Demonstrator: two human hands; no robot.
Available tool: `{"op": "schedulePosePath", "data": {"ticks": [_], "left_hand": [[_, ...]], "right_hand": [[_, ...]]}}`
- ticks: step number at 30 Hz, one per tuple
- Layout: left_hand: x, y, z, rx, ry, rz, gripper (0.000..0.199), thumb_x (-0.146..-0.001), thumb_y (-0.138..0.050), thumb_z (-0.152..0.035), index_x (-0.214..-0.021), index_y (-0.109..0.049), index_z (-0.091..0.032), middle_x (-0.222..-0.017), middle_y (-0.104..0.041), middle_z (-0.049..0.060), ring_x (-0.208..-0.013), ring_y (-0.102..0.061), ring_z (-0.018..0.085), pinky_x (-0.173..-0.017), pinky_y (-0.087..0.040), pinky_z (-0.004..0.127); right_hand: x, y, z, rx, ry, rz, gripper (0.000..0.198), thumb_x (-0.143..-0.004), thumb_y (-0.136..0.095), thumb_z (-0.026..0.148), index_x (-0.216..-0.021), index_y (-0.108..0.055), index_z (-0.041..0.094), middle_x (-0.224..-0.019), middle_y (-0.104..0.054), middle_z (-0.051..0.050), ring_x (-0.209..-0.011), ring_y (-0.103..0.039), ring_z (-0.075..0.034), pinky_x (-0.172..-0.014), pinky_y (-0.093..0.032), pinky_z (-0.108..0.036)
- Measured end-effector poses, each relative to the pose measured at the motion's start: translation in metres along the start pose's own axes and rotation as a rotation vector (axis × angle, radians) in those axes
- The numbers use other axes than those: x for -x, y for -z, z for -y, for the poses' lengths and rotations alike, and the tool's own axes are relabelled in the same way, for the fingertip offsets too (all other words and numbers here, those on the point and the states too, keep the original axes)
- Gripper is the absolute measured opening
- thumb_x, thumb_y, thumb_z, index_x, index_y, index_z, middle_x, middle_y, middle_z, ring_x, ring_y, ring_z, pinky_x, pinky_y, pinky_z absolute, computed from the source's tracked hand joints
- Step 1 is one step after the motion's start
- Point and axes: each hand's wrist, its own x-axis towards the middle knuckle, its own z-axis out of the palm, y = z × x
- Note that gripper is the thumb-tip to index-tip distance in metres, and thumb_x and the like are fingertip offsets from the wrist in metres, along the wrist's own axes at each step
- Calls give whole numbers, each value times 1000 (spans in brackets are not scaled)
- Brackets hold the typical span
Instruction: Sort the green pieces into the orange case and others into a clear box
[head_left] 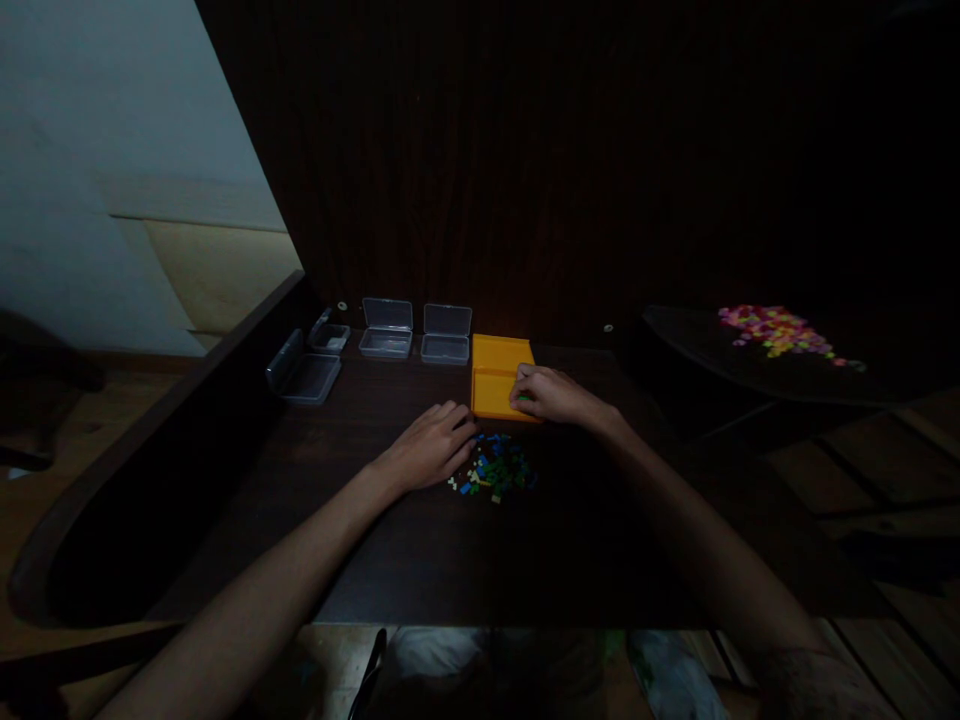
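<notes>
Pinching perhaps 1 green piece (524, 399) by 1 box (491, 393).

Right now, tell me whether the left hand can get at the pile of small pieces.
Probably yes: the left hand is right beside the pile of small pieces, with nothing visible between them.

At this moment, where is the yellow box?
The yellow box lies near the head view's middle, right of the clear boxes, partly covered by the right hand.
</notes>
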Motion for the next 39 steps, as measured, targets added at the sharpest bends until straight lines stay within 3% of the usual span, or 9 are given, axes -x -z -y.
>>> {"op": "schedulePosePath", "data": {"ticks": [10, 18, 27, 32, 39], "left_hand": [[0, -4, 1, -20, -22, -22, 26, -99, -40, -26, -108, -62, -14, -105, -57, 12, -96, -52, 24, -90, -48, 42], [-1, -1, -14, 143, -84, -40, 22, -96, -44, -20, -109, -61, -17, -108, -59, 10, -100, -54, 22, -91, -48, 37], [-1, -8, -20, 179, -110, -9, 18, -95, -47, -21, -104, -62, -16, -106, -59, 10, -101, -55, 21, -94, -48, 37], [-1, -6, -19, 191, -107, -9, 19, -94, -47, -20, -105, -62, -16, -107, -59, 10, -102, -54, 22, -94, -48, 37], [0, -3, -19, 202, -104, -14, 21, -94, -47, -21, -107, -62, -16, -109, -59, 11, -104, -52, 23, -95, -47, 39]], "right_hand": [[33, 18, 5, -65, -36, -92, 19, -91, -58, 23, -98, -75, 17, -92, -61, -7, -80, -58, -17, -69, -40, -25], [78, -7, 36, -348, 133, -153, 20, -93, -56, 26, -95, -74, 18, -85, -64, -6, -76, -59, -15, -69, -43, -25], [78, -21, 47, -140, 34, -125, 22, -92, -57, 21, -105, -73, 23, -91, -63, -5, -79, -58, -15, -69, -39, -25], [80, -23, 48, -129, 16, -95, 21, -91, -56, 18, -104, -72, 22, -93, -63, -4, -81, -58, -14, -69, -39, -24], [83, -22, 57, -133, 7, -161, 19, -89, -57, 15, -99, -72, 21, -93, -63, -4, -80, -58, -14, -68, -39, -24]]}}
